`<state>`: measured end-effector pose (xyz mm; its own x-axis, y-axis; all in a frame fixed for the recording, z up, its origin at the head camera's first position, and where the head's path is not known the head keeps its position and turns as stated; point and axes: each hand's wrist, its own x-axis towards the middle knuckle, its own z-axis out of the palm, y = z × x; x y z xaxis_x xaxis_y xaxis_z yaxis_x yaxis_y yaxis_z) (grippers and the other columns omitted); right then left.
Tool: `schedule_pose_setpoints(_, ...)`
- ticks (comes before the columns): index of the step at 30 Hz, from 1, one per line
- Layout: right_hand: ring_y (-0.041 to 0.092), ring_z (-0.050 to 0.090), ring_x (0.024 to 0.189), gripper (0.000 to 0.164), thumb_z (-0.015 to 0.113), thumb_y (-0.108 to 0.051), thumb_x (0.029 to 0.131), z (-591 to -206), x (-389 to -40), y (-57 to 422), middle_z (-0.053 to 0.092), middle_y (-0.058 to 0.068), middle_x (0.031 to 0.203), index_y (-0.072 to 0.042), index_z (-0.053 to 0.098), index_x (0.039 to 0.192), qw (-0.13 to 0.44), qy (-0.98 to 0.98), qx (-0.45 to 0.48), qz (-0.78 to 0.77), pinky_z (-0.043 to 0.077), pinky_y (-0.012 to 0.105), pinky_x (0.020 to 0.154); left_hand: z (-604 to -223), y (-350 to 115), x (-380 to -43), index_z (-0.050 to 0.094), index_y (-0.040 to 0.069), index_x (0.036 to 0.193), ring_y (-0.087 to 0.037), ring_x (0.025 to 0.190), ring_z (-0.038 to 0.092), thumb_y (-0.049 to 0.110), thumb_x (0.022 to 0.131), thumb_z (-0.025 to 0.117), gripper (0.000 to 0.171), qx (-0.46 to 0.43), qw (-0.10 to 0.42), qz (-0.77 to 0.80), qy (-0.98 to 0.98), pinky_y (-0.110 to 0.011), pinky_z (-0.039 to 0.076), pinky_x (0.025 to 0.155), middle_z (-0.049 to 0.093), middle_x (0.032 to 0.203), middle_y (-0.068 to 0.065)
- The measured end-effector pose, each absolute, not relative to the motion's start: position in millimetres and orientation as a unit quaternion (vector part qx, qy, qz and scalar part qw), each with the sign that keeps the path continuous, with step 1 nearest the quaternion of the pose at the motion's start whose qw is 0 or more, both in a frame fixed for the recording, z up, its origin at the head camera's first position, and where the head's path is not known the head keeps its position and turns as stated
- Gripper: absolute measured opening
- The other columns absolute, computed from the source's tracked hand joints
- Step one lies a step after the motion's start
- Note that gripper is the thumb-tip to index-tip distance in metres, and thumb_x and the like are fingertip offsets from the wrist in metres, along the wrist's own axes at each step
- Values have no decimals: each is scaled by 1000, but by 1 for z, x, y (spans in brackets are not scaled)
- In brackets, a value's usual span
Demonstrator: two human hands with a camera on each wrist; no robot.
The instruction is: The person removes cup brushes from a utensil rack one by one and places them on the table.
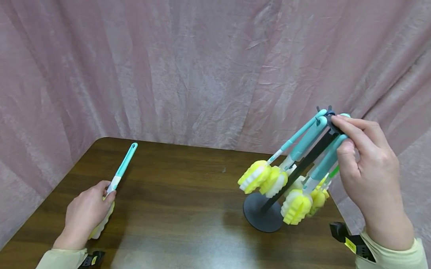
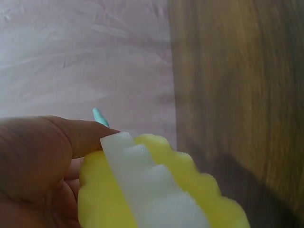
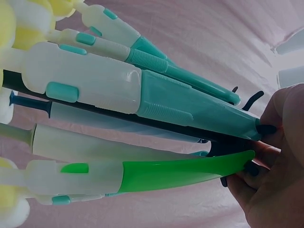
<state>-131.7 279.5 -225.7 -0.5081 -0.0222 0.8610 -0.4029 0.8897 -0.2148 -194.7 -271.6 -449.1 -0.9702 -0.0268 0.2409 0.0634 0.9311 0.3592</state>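
My left hand point(image 1: 88, 210) grips a sponge bottle brush point(image 1: 124, 163) near where its white neck meets the sponge; its teal handle points up and away. The yellow-and-white scalloped sponge head point(image 2: 156, 194) fills the lower part of the left wrist view. On the right, my right hand point(image 1: 375, 170) holds the top of a black hook stand point(image 1: 314, 151), thumb and fingers around its hooks. Several similar brushes hang from it, heads down, most with teal handles point(image 3: 185, 104) and one with a green handle point(image 3: 185, 176). The right palm is hidden in the head view.
The stand's round black base point(image 1: 257, 216) rests on a brown wooden table point(image 1: 175, 199). Pink curtains point(image 1: 184, 68) hang behind the table and along its sides. Each wrist wears a black strap point(image 1: 89, 263).
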Motion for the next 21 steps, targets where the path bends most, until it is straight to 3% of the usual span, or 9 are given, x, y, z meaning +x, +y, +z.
schedule_pose_setpoints(10,21,58,115,46,38,-17,98,-227,-133,283,60,4,134,-20,65,135,474,-850,130,188,29,14,74,-454,-296,-199,57,1,121,-25,58,54,26,96,60,36,-2,114,-167,-979,-40,36,44,67,88,-16)
schedule_pose_setpoints(21,25,58,114,46,38,-17,98,-228,-133,283,60,5,134,-21,66,135,477,-849,127,191,29,13,76,-461,-319,-206,60,-1,108,-27,54,53,22,93,60,28,4,97,-151,-984,-42,34,42,62,75,-16)
